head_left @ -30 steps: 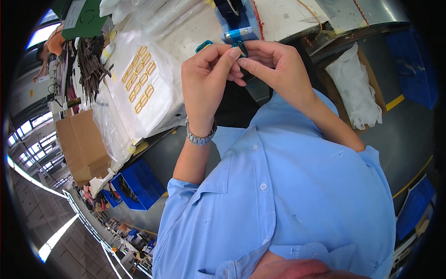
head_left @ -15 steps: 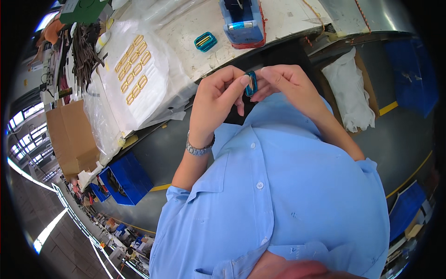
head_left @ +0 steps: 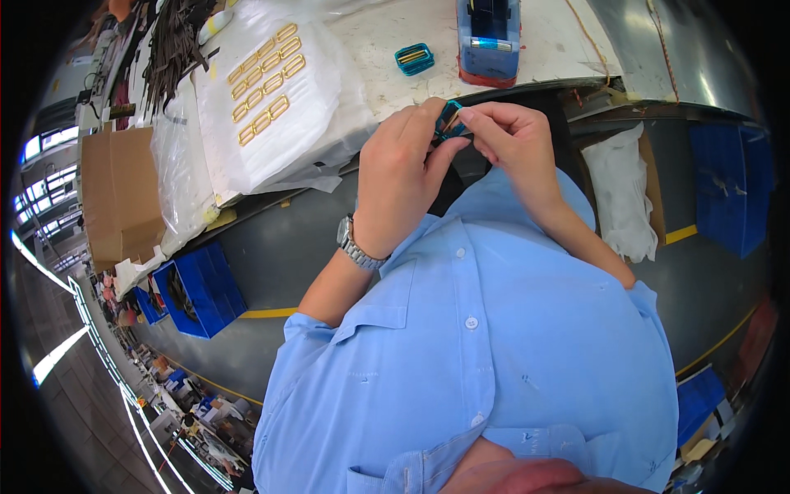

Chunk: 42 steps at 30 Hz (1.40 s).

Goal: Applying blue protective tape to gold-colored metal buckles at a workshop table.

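Note:
Just off the table's front edge, a teal-edged buckle [head_left: 448, 117] with gold-coloured metal inside is held between both hands. My left hand [head_left: 401, 169] has its fingers closed on the buckle's left side, with the thumb below it. From the right, my right hand [head_left: 517, 146] pinches at the gold part with thumb and forefinger. Its other fingers are curled. Part of the buckle is hidden by the fingers. On the table beyond lies a second teal-and-gold buckle [head_left: 414, 58], touched by neither hand.
A blue tape dispenser [head_left: 490, 45] stands near the table edge. Several gold buckles [head_left: 276, 76] lie in rows on a white sheet [head_left: 317, 107] at the left. Dark strips [head_left: 174, 53] lie behind them. A box with white wrapping [head_left: 621, 198] is at the right.
The buckle has tilted in my hands, showing more of its gold part. My right thumb and forefinger have come onto it. The whole view has shifted, with the table lying slightly higher.

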Each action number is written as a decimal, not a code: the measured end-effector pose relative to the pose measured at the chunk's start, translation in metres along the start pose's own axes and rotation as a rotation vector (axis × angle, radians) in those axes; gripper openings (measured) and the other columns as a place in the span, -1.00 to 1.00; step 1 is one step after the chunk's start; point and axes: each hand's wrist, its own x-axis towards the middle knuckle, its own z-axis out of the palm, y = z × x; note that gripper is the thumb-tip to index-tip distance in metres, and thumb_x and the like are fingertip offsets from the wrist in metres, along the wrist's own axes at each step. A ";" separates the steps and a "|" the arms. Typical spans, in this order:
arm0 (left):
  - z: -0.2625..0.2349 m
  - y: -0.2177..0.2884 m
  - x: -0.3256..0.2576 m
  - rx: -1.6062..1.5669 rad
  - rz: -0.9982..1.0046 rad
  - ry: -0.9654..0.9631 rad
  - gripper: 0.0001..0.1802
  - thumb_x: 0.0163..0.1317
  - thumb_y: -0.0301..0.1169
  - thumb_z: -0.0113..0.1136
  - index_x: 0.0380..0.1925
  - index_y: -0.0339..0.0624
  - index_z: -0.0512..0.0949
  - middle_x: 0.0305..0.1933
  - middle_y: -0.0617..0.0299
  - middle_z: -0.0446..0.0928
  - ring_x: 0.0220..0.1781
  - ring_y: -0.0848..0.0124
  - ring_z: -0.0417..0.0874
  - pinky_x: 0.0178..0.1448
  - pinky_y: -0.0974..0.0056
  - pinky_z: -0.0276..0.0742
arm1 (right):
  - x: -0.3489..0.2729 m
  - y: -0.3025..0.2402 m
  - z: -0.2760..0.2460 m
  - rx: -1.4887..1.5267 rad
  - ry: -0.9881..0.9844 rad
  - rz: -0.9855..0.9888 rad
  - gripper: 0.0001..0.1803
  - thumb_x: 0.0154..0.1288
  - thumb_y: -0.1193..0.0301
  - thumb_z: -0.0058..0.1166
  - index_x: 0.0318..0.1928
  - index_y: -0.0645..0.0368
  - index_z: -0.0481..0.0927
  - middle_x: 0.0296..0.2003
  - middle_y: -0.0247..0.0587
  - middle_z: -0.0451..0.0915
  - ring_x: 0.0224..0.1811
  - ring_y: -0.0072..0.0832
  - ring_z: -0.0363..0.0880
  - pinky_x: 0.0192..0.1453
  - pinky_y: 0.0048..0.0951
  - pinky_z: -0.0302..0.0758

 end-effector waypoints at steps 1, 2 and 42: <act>-0.002 -0.004 0.004 0.076 0.044 0.030 -0.51 0.21 -0.45 0.55 0.16 -0.21 0.66 -0.25 0.11 0.69 -0.27 0.28 0.73 -0.20 0.24 0.66 | 0.001 -0.002 0.004 0.023 0.004 0.019 -0.75 0.57 0.34 0.26 -0.12 0.31 0.83 -0.55 -0.45 0.57 -0.54 -0.78 0.39 -0.47 -0.63 0.28; -0.005 -0.011 0.008 0.156 0.084 0.062 -0.51 0.21 -0.46 0.55 0.16 -0.20 0.66 -0.23 0.10 0.70 -0.26 0.28 0.74 -0.19 0.24 0.66 | 0.004 -0.002 0.007 0.047 0.003 0.040 -0.73 0.58 0.33 0.25 -0.09 0.31 0.83 -0.55 -0.46 0.55 -0.53 -0.78 0.38 -0.47 -0.63 0.27; -0.138 -0.163 0.017 0.756 0.051 -0.082 -0.93 0.37 -0.46 0.25 -0.20 -0.21 0.61 -0.19 0.08 0.68 -0.07 0.04 0.68 0.02 0.02 0.60 | 0.065 -0.050 -0.055 -0.554 0.070 -0.223 -0.44 0.60 -0.06 0.15 -0.04 0.24 0.86 -0.47 -0.31 0.66 -0.50 -0.67 0.50 -0.31 -0.53 0.42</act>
